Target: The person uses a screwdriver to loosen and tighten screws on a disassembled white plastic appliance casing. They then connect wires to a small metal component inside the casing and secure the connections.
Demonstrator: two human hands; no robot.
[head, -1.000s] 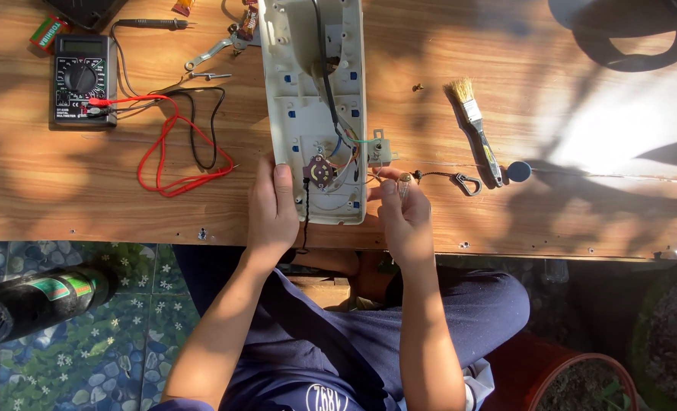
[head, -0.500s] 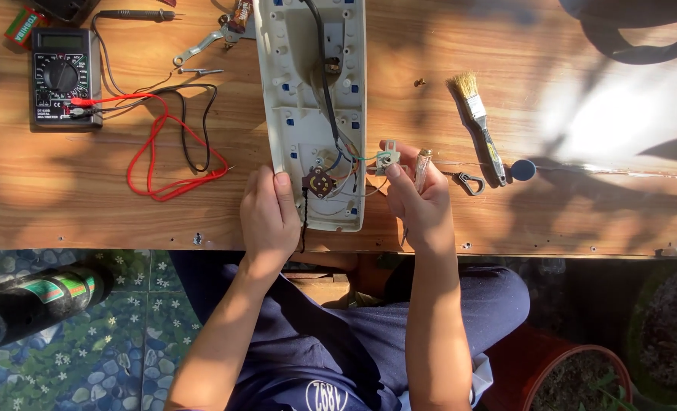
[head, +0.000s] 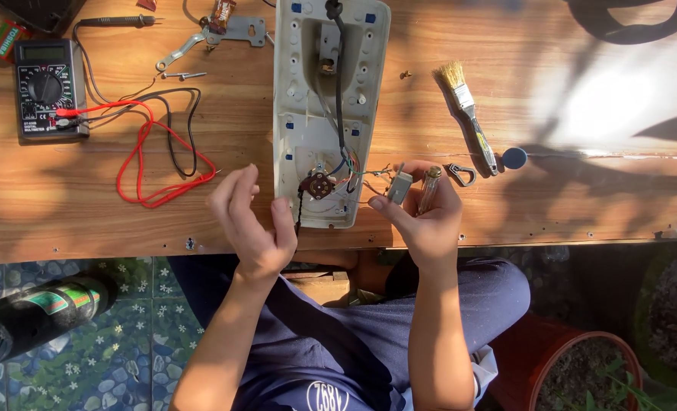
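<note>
Two hands are working: my right hand (head: 428, 217) is grasping a small wired switch block (head: 399, 186) and screwdriver (head: 430, 188) beside the open plastic housing (head: 323, 114); left hand (head: 251, 221) is hovering released. Wires look fragile; I am gripping the block's rigid sides.

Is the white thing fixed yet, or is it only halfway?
About halfway, it seems. Done: the white casing lies open, wires bare. In hand: the right hand holds a small grey part on wires plus a clear-handled tool; the left hand hovers open by the round knob part. Left: closing it.
</note>
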